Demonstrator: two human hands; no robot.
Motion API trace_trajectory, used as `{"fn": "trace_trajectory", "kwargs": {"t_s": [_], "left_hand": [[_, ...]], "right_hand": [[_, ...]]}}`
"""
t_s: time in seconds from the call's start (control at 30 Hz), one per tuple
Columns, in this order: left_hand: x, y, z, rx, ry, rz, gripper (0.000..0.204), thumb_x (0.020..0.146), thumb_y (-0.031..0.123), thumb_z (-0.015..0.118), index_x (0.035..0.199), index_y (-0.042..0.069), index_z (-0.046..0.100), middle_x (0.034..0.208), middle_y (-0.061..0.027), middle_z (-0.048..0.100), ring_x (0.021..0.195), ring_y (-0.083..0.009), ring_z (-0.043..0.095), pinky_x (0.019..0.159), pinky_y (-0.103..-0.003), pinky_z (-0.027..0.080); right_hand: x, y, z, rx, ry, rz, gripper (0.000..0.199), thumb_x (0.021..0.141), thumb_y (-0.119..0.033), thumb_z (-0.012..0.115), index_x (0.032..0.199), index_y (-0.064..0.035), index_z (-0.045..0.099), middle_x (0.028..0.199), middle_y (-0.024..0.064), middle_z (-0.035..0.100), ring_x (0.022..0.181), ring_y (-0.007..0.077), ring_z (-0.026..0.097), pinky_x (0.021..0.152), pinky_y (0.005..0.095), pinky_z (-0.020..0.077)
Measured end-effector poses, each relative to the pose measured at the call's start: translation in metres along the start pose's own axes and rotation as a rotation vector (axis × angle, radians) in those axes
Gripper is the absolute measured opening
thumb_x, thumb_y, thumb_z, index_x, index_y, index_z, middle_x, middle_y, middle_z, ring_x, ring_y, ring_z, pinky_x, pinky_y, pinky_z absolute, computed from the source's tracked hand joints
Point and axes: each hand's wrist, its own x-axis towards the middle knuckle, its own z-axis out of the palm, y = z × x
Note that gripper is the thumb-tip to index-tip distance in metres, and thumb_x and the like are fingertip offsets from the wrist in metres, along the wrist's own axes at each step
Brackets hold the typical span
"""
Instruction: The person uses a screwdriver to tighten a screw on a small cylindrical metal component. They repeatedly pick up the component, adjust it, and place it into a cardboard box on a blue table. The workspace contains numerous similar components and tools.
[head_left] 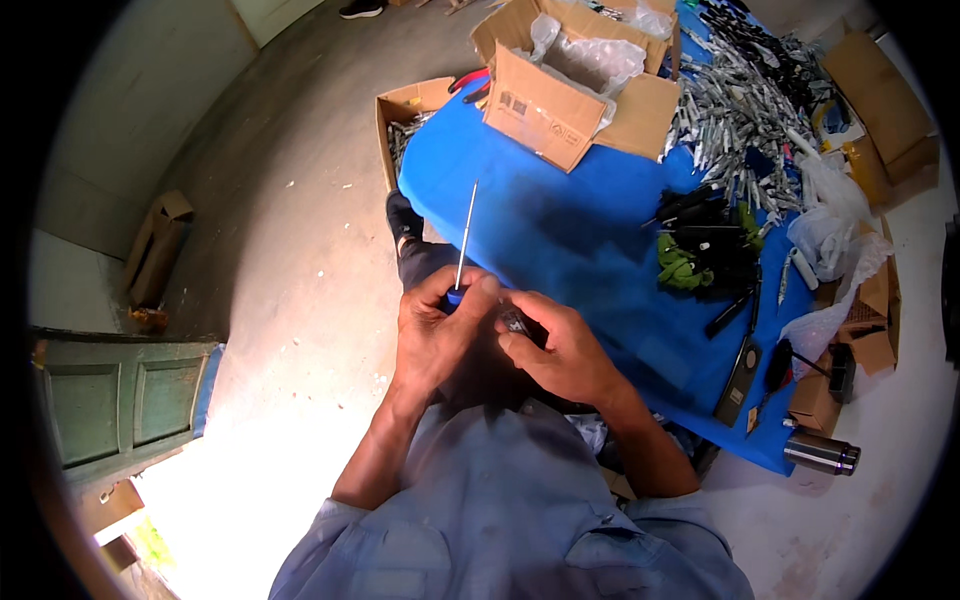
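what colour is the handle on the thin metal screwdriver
Blue where the screwdriver handle shows, in the head view.

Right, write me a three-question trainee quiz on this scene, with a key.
1. Multiple choice: what colour shows at the base of the long metal shaft in the left hand? (a) red (b) blue (c) yellow
2. True or false: the right hand holds a small dark piece.
3. Fill in: in the picture, the pile of slim silvery pieces lies to the ____ of the open cardboard box with clear plastic in it.

Key: 1. b; 2. true; 3. right
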Motion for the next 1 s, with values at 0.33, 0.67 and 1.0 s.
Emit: {"fn": "trace_trajectory", "kwargs": {"t_s": [0.33, 0.67, 1.0], "left_hand": [[-0.01, -0.016, -0.026, -0.132, 0.055, -0.1, 0.029, 0.103, 0.032, 0.068, 0.095, 0.005, 0.067, 0.076, -0.0019, 0.065, 0.052, -0.0059, 0.05, 0.044, -0.022, 0.037], [-0.012, -0.037, -0.036, -0.388, -0.002, -0.218, 0.027, 0.105, 0.027, 0.065, 0.092, 0.003, 0.065, 0.077, -0.0032, 0.063, 0.052, -0.0056, 0.049, 0.042, -0.02, 0.036], [-0.017, -0.036, -0.036, -0.483, 0.005, -0.249, 0.03, 0.106, 0.028, 0.063, 0.088, 0.004, 0.065, 0.074, -0.0018, 0.061, 0.052, -0.0048, 0.047, 0.042, -0.02, 0.036]], "right_hand": [[-0.015, -0.01, 0.009, 0.119, -0.162, 0.177, 0.049, 0.099, -0.003, 0.057, 0.147, 0.0012, 0.05, 0.097, 0.0042, 0.065, 0.073, 0.0083, 0.06, 0.066, 0.025, 0.0514], [-0.021, -0.002, 0.024, 0.22, -0.178, 0.146, 0.051, 0.099, -0.002, 0.058, 0.149, 0.0011, 0.048, 0.096, 0.0025, 0.065, 0.069, 0.0062, 0.056, 0.062, 0.0234, 0.0487], [-0.016, 0.0, 0.034, 0.245, -0.149, 0.149, 0.048, 0.1, -0.005, 0.062, 0.147, -0.0002, 0.051, 0.094, -0.001, 0.065, 0.07, 0.0038, 0.055, 0.062, 0.0222, 0.0472]]}}
